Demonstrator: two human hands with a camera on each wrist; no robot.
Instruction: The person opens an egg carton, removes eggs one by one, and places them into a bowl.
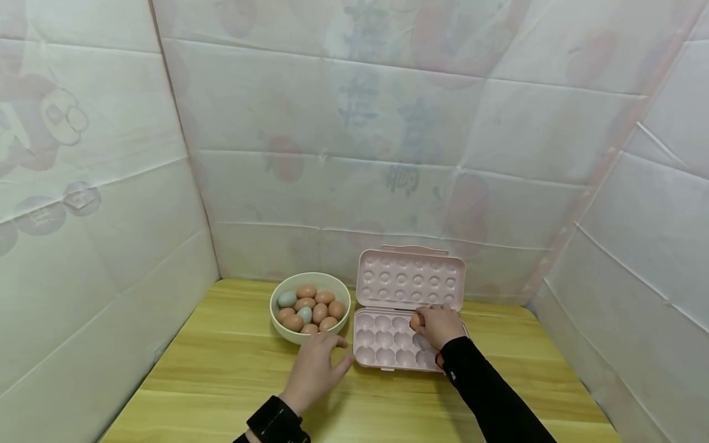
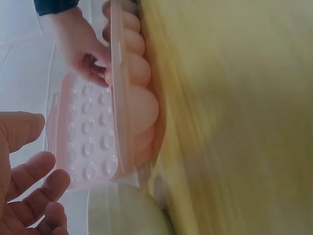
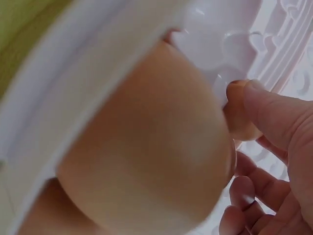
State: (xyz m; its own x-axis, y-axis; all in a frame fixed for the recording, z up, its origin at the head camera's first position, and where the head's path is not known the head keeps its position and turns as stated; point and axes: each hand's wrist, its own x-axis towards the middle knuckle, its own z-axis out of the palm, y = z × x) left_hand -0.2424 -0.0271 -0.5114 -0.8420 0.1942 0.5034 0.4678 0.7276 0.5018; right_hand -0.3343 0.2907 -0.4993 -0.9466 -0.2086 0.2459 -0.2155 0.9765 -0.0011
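Note:
My right hand (image 1: 441, 326) pinches a brown egg (image 1: 417, 321) between thumb and fingers at the back row of a pink plastic egg box (image 1: 359, 363). In the right wrist view the thumb presses on that egg (image 3: 239, 115). Another brown egg (image 3: 151, 142) fills the front of this view, seated in the box; other cells are hidden under the hand and sleeve. My left hand (image 1: 317, 368) hovers before a cream bowl (image 1: 284, 332) of brown and pale bluish eggs. Its fingers are loosely bent and hold nothing, as the left wrist view also shows (image 2: 29, 181).
The egg box's lid (image 1: 410, 280) stands raised at the back, near the white fabric wall (image 1: 332, 203). Bowl and box stand side by side on a yellow wood-grain table (image 1: 205, 369). Fabric walls also rise at left and right.

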